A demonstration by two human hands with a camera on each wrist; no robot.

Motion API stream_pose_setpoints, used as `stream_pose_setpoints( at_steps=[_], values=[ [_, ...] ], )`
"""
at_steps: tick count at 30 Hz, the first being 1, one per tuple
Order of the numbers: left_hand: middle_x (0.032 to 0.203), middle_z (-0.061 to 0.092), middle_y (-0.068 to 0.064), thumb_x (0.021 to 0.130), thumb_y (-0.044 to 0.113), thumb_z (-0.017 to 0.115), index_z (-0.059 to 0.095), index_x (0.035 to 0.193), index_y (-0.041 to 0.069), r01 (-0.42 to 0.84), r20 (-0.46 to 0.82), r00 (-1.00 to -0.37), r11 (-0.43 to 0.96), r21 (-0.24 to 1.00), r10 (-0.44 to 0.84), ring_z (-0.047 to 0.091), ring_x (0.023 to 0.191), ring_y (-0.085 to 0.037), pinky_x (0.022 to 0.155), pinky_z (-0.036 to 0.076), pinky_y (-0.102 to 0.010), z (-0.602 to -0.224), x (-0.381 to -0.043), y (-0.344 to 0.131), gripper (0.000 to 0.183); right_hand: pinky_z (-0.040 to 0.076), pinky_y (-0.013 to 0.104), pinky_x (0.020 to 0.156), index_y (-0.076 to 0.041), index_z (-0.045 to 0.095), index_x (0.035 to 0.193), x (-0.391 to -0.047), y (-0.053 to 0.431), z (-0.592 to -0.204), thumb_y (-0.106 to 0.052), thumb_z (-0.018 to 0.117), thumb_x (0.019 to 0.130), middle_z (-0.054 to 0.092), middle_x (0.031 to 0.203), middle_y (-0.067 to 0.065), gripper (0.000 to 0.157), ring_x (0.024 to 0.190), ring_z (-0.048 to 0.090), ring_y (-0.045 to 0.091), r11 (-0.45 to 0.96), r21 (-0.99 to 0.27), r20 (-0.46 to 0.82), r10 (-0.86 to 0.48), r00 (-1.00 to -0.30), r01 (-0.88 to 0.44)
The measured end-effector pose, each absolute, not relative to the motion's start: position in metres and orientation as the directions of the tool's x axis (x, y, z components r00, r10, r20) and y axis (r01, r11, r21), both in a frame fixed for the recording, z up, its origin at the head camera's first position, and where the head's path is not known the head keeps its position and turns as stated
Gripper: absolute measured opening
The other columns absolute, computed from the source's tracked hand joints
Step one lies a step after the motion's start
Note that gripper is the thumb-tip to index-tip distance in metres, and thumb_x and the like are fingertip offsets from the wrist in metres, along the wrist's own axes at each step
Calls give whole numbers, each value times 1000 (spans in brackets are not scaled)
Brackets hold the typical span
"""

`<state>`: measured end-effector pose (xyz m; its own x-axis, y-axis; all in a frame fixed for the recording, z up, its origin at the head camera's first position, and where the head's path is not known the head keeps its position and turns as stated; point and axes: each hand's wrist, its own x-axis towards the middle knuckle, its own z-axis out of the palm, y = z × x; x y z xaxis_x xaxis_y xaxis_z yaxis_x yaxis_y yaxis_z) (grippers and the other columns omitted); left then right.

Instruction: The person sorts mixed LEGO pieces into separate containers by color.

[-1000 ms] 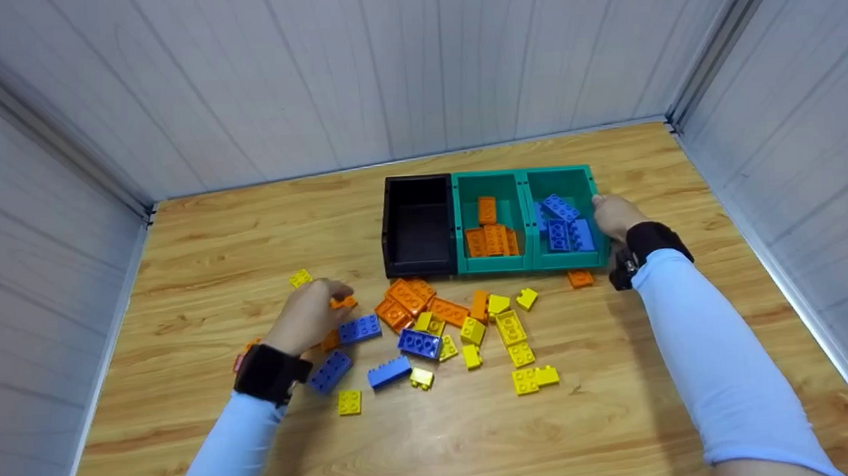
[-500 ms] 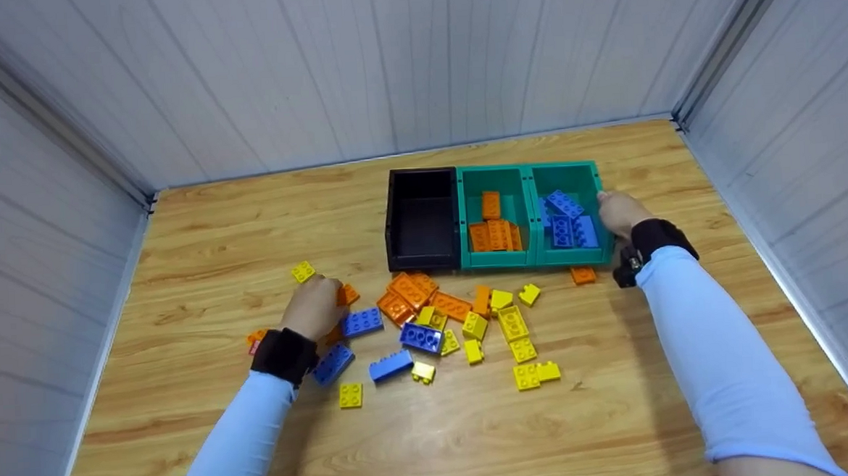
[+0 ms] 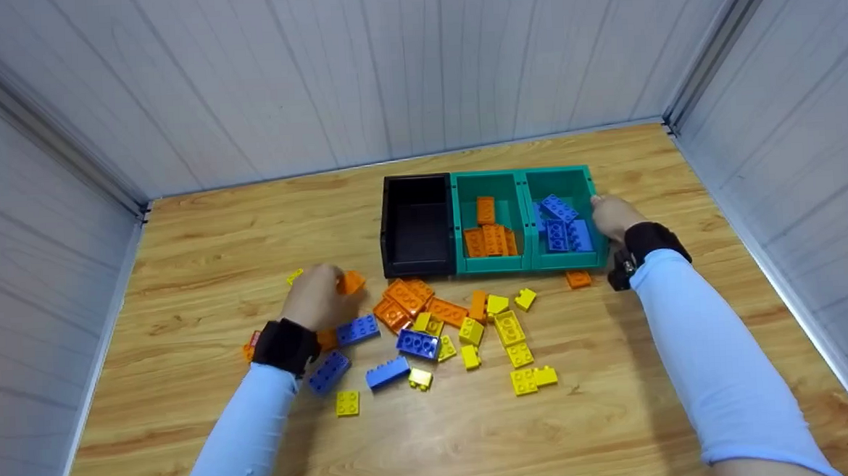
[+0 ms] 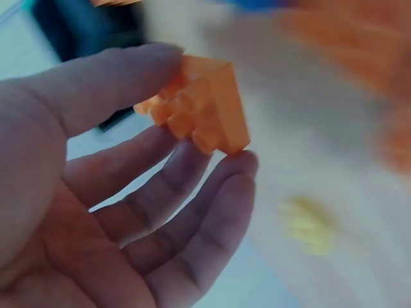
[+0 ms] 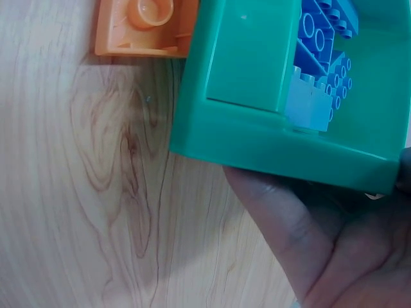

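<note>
My left hand (image 3: pixel 316 298) pinches an orange brick (image 3: pixel 351 282) over the left part of the scattered bricks. In the left wrist view the thumb lies on one side of this studded orange brick (image 4: pixel 228 106), with fingertips on the other. My right hand (image 3: pixel 617 217) grips the outer side wall of the right green bin (image 3: pixel 567 262), which contains several blue bricks (image 3: pixel 558 207). In the right wrist view the thumb of the right hand (image 5: pixel 359 250) lies against the green bin (image 5: pixel 257 144); its other fingers are mostly hidden.
The middle green bin (image 3: pixel 494 265) contains several orange bricks (image 3: pixel 494 240). Beside it stands a black bin (image 3: pixel 418 231). Loose orange, yellow and blue bricks (image 3: pixel 358 330) spread in front of the bins, with one orange brick (image 3: pixel 578 279) near the right bin. Pale panels (image 3: pixel 415 71) enclose the table.
My left hand has taken hold of the orange brick and raised it from among the loose ones. My right hand has stayed at the green bin. The head view has shifted slightly.
</note>
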<state>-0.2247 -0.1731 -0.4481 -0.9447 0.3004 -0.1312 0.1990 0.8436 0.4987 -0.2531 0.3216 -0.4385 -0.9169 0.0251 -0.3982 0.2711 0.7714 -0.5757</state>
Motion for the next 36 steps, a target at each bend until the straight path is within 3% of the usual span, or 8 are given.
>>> stream_pose_setpoints(
  at_steps=[2,5,12,19,23,29,36],
  values=[
    [81,64,-12,89,15,74,70,94,-4,244,-57,-944,803,544,326,58,67,-24,59,48,-35,-434,-226,-159,20,9,51,117,14,14,151,-253,321,-438,-23,11,108,10,157,33,56,145,5,45,758,-585,-405,37,-914,290],
    [93,69,-14,87,9,76,70,107,-4,330,32,-926,761,558,377,63,78,-24,70,54,-35,-412,-231,-127,25,10,52,117,12,12,152,-252,318,-437,-24,9,109,7,158,31,56,146,4,43,742,-592,-428,41,-903,315],
    [106,67,-12,89,16,75,69,118,-1,450,33,-855,708,544,518,62,91,-23,80,53,-33,-393,-245,-44,34,7,50,118,11,7,152,-252,314,-435,-16,10,108,5,158,30,51,146,2,45,761,-584,-425,10,-905,283],
    [104,66,-11,91,15,74,71,108,3,568,-23,-781,726,389,624,60,98,-25,83,51,-35,-406,-253,9,21,9,51,117,12,11,151,-253,310,-439,-22,11,109,9,157,32,55,145,5,45,765,-575,-420,29,-907,291],
    [106,65,-13,94,11,69,71,110,2,579,-66,-777,752,315,626,61,99,-26,84,52,-34,-413,-255,23,18,8,52,117,13,10,151,-254,310,-442,-22,11,109,8,157,33,54,145,4,46,769,-574,-421,17,-907,281],
    [114,66,-15,99,-4,52,69,119,1,577,-89,-771,752,320,630,62,105,-27,88,52,-35,-419,-255,25,26,11,50,117,16,11,149,-255,310,-440,-9,13,107,11,154,36,49,144,8,48,837,-509,-400,-23,-916,201],
    [118,66,-14,96,2,63,69,121,1,583,-2,-767,698,415,642,60,110,-27,93,50,-34,-413,-250,-6,26,12,52,117,15,13,150,-252,310,-435,-16,11,109,10,155,35,52,144,8,47,805,-538,-411,9,-912,251]
  ],
)
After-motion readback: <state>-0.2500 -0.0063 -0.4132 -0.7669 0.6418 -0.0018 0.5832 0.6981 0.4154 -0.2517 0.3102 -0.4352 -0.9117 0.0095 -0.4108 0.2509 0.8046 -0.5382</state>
